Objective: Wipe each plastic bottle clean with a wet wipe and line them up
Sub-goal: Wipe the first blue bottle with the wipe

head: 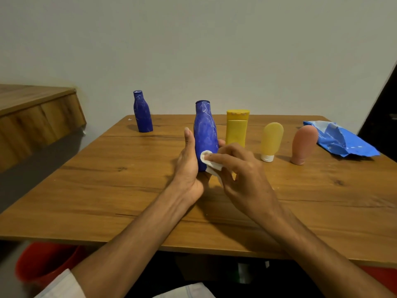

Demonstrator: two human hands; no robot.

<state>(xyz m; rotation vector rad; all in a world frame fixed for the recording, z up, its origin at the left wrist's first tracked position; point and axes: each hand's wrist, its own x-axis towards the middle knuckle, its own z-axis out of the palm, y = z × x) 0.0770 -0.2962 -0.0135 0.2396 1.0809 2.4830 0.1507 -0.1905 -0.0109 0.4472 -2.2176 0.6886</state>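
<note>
**Wiping blue bottle, mid-table**

- Left hand (189, 166): wrapped round the near blue bottle (205, 130) from the left. The thumb runs up the bottle's left side and a fingertip shows past its right edge. Firm hold on the lower half.
- Right hand (242, 175): fingers curled, pinching a white wet wipe (209, 161) and pressing it against the lower front of the same bottle.
- The near blue bottle is upright, cap up, in the middle of the table (107, 190). Its surface shows whitish scuffs and streaks. The hands hide its base, so I can't tell whether it sits on the table or is lifted.
- The far blue bottle (142, 112) has the same shape. It stands alone at the back left of the table, well apart from the rest, and is also streaked.
- Right of the held bottle is a rough row:
  - A yellow bottle (236, 130) just behind the right hand, upright with a flip cap on top.
  - A pale yellow tube (271, 140) standing on its white cap.
  - A pink tube (304, 147), also cap down and leaning a bit to the right.
- A crumpled blue wipes pack (341, 140) lies at the back right of the table, just beside the pink tube.
- A wooden ledge (32, 117) sits off the left side, and a red bucket (47, 261) is below the table's front edge.
</note>
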